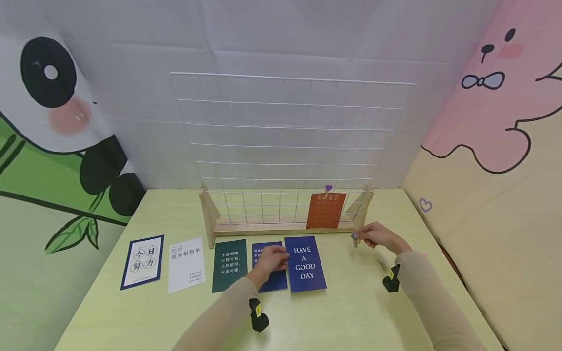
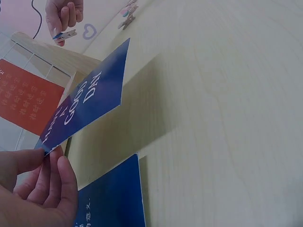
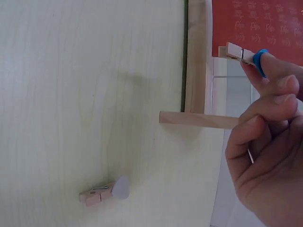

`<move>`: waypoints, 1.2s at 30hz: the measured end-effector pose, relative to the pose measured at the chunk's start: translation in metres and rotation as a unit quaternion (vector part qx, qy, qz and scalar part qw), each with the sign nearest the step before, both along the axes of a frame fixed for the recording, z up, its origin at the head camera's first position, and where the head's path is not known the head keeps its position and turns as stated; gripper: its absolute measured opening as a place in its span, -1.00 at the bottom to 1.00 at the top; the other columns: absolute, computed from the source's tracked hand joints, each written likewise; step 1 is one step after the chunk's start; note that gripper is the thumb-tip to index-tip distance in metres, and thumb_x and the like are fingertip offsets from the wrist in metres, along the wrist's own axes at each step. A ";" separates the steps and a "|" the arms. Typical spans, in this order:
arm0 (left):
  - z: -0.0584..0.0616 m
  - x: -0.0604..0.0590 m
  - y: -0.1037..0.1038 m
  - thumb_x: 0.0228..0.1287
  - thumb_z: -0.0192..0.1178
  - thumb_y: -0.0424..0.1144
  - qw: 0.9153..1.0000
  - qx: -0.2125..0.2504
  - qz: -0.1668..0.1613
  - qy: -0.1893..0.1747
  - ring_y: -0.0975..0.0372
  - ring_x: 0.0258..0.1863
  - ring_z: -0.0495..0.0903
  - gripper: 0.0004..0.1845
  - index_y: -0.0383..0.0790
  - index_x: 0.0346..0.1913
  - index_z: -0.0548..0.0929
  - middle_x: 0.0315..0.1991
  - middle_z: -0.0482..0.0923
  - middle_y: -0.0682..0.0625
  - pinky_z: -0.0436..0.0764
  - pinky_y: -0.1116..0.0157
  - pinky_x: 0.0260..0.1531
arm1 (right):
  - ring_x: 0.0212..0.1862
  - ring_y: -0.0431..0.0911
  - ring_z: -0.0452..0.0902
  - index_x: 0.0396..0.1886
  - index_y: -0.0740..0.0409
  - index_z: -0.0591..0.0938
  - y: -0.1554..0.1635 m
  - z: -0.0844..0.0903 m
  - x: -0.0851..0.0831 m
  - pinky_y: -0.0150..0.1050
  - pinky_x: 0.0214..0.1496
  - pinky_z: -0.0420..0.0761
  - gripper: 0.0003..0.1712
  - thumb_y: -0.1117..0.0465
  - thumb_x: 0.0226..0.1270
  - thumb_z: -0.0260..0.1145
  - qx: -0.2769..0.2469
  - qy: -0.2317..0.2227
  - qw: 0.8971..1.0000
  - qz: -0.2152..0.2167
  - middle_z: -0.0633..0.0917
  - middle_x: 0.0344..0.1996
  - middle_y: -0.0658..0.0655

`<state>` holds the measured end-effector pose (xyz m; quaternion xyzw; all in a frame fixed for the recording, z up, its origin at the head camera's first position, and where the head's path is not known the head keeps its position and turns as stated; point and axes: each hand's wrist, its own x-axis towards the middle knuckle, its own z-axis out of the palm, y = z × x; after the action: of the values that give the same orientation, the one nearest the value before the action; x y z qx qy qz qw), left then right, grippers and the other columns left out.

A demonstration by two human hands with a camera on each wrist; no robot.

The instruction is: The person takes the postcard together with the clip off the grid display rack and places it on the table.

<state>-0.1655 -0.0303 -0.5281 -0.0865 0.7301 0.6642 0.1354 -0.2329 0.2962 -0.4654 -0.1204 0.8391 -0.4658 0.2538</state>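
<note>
"HAVE A GOOD DAY" card (image 1: 305,264), dark blue, sits near the middle of the tabletop (image 1: 360,312), just in front of the wooden rack base (image 1: 281,228). Left hand (image 1: 272,258) pinches its left edge between thumb and curled fingers (image 2: 57,175); in the left wrist view that side of the card is lifted off the tabletop and tilted. Second blue card (image 1: 269,268) lies flat under the left hand, touching or slightly overlapped by the lifted one, hard to tell which.

Right hand (image 1: 378,236) is near the right end of the rack, fingers curled, thumb and forefinger pinching a small wooden clothespin (image 3: 239,53) with a blue decoration on it. Clip held in the air, close to the rack's right foot.

Orange card (image 1: 326,210) hangs on the white wire grid (image 1: 290,141), clipped at the top by a purple heart clip (image 1: 328,188), toward the right side of the rack.

Along the front of the rack, going to the left edge: dark green card (image 1: 229,265), white card (image 1: 186,264), blue-bordered card (image 1: 142,261), all flat. Spare clothespin with pale heart (image 3: 105,193) lies on the tabletop near the right edge.
</note>
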 end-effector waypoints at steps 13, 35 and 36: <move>-0.014 0.004 0.007 0.15 0.12 -0.43 1.000 -0.007 0.007 -0.011 0.23 -0.57 0.53 -0.79 -0.47 -0.15 0.51 -0.48 0.53 -0.09 0.59 0.31 -0.50 | -0.74 -0.29 0.14 -0.17 0.48 0.55 0.032 -0.017 0.009 -0.45 -0.67 0.17 -0.66 0.24 0.23 0.13 0.058 -0.046 0.997 0.000 0.33 -0.83 -0.07; -0.023 -0.003 0.009 0.13 0.13 -0.45 0.998 -0.030 0.049 0.006 0.26 -0.63 0.50 -0.76 -0.51 -0.13 0.49 -0.49 0.52 -0.13 0.57 0.35 -0.62 | -0.74 -0.34 0.19 -0.31 0.38 0.61 0.050 -0.044 0.022 -0.55 -0.70 0.21 -0.80 0.33 0.17 0.14 0.094 -0.081 0.992 -0.012 0.37 -0.81 -0.09; -0.023 -0.003 0.010 0.13 0.13 -0.44 0.998 -0.032 0.049 0.008 0.25 -0.62 0.50 -0.75 -0.52 -0.13 0.49 -0.48 0.52 -0.14 0.57 0.34 -0.62 | -0.74 -0.34 0.19 -0.32 0.38 0.61 0.050 -0.045 0.022 -0.55 -0.70 0.21 -0.80 0.33 0.17 0.14 0.094 -0.081 0.992 -0.013 0.37 -0.81 -0.09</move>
<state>-0.1686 -0.0207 -0.5507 -0.1216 0.7468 0.6470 0.0941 -0.2109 0.3463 -0.5108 -0.0472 0.8573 -0.3965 0.3248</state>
